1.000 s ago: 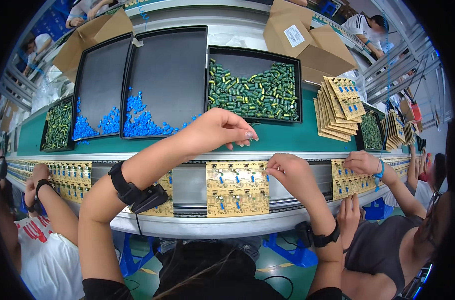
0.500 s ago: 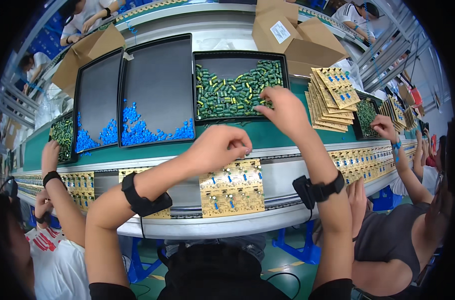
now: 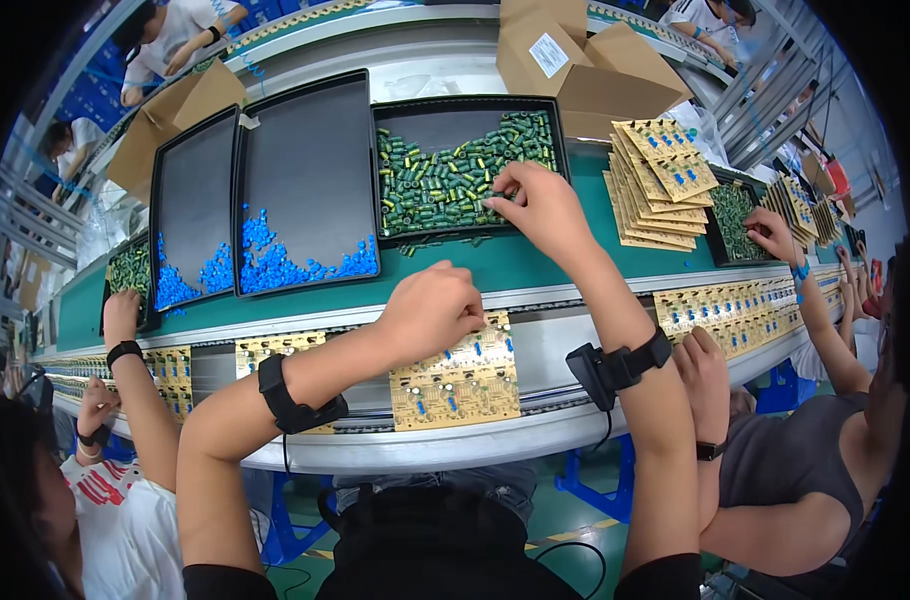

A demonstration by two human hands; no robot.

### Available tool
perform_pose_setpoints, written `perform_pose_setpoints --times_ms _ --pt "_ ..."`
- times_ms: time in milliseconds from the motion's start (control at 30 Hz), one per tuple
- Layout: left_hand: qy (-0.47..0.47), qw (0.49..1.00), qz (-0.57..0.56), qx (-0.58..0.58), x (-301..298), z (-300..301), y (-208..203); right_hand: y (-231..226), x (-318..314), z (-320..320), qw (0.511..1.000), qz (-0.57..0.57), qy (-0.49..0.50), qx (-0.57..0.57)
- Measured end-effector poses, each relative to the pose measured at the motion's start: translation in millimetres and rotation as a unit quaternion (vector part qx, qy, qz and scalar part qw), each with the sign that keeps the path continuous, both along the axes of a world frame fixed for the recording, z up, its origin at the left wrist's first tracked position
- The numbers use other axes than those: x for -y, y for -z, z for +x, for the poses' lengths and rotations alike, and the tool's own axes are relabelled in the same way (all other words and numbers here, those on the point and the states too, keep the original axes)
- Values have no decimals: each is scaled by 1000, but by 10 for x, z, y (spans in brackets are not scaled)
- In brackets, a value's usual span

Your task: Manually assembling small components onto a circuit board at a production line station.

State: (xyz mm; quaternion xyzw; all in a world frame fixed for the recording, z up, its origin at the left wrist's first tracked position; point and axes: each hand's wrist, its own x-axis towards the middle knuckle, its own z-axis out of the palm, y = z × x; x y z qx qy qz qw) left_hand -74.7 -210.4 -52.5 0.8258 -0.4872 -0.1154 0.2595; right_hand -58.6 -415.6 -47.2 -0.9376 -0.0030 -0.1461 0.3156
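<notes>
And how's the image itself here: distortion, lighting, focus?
Head view: strong fisheye, black corners, the conveyor's front rail bowing downward; head view: bright, fairly even light, no glare hiding the right hand or green components; head view: the central circuit board reads clearly, the grey-clad co-worker looks stretched.

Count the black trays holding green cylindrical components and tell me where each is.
3: the centre tray, partly under the right hand; the left tray, left of the blue components; the right tray, right of the stacked circuit boards. More may be hidden farther off.
</notes>
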Motion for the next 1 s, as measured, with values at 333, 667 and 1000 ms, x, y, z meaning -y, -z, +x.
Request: perform_pose_setpoints --times_ms 333,667,1000 --pt "-4 998 -16 67 -62 -62 6 44 -22 -48 996 47 -3 69" --pt "48 987 -1 153 -125 -101 -117 -121 -54 -239 989 127 19 72" --pt "-53 925 -13 376 -58 787 -254 -65 -199 -1037 879 466 6 -99"
